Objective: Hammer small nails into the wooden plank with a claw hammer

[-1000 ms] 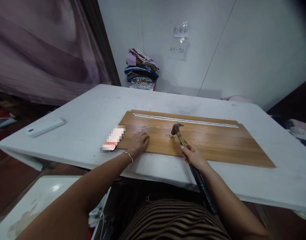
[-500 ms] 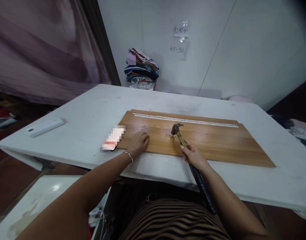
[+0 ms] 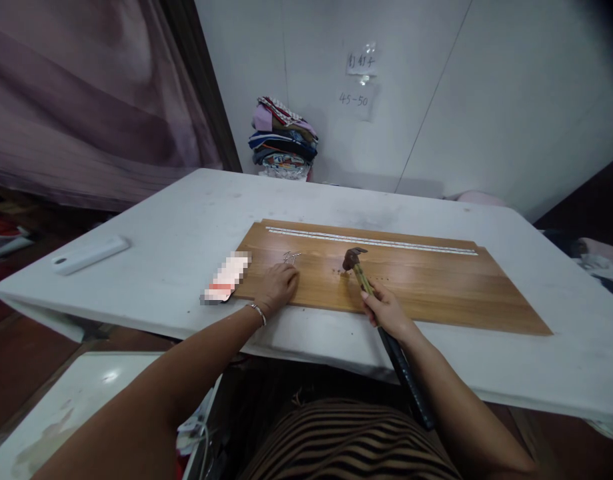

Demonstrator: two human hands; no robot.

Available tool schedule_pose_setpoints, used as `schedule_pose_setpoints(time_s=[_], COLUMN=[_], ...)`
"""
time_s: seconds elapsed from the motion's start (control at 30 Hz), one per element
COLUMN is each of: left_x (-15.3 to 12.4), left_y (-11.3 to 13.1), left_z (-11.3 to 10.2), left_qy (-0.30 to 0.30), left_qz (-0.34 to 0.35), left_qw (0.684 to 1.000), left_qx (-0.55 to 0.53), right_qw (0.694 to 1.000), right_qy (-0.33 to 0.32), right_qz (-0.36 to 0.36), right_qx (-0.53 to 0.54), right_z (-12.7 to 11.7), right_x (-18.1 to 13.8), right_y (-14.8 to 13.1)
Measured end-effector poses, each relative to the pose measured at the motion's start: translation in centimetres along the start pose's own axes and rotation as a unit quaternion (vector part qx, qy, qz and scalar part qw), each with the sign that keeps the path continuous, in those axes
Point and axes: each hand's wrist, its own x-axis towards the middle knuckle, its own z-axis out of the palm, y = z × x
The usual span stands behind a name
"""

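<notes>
Gripping a hammer (image 3: 362, 275), right hand (image 3: 387, 313) sits below "45-50" note (image 3: 355, 100).

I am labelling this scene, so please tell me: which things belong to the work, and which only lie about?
In use: brown wooden board; yellow-and-black-handled claw hammer in right hand; small metal nails by left hand.
Lying about: long flat white object; stack of folded clothes; red-and-white pack.
</notes>
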Motion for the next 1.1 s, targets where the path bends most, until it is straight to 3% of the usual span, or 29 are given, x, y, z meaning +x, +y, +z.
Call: schedule_pose_setpoints(time_s=[1.1], left_x=[0.03], left_y=[0.07], left_z=[-0.01], left_qy=[-0.001], left_qz=[0.0], left_qw=[1.0], left_qx=[-0.004], right_qw=[1.0], right_qy=[-0.002], right_qz=[0.0], right_qx=[0.003], right_z=[-0.07], right_x=[0.05], right_y=[-0.01])
